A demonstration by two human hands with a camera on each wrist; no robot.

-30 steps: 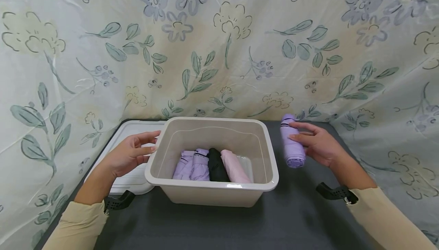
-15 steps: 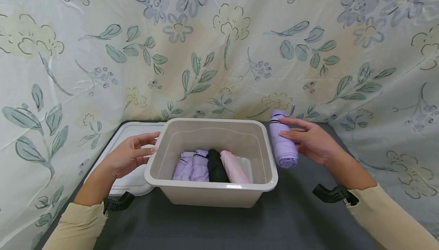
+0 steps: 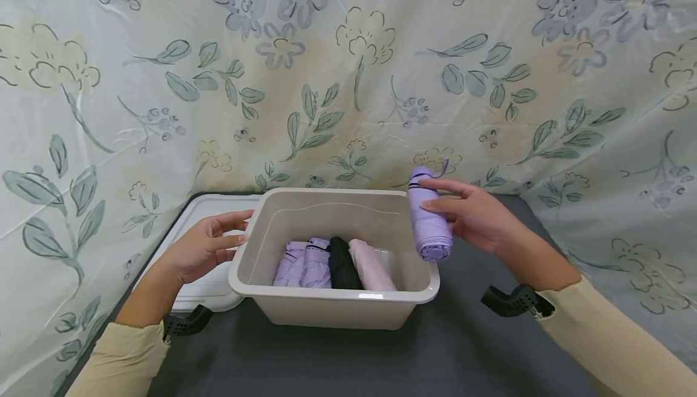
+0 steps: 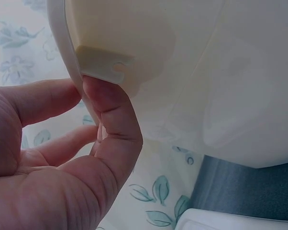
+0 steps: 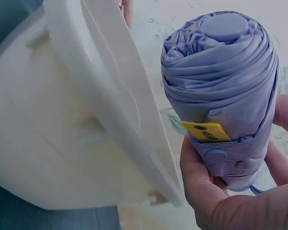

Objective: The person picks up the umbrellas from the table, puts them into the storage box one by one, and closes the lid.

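lilac folded umbrella (image 3: 428, 225), yellow tag, gripped by right hand (image 3: 476, 217); left hand (image 3: 202, 247) fingers spread on bin (image 3: 332, 300) rim.

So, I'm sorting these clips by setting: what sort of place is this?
Probably a makeshift recording booth, not a lived-in room: a floral printed cloth backdrop encloses a dark grey padded tabletop holding only a beige plastic storage bin of folded umbrellas.

Folded lilac fabric umbrella (image 3: 429, 227), strapped shut, yellow tag near strap; in my right-hand fingers (image 3: 442, 204), tilted, above right rim of beige plastic bin (image 3: 246, 264).
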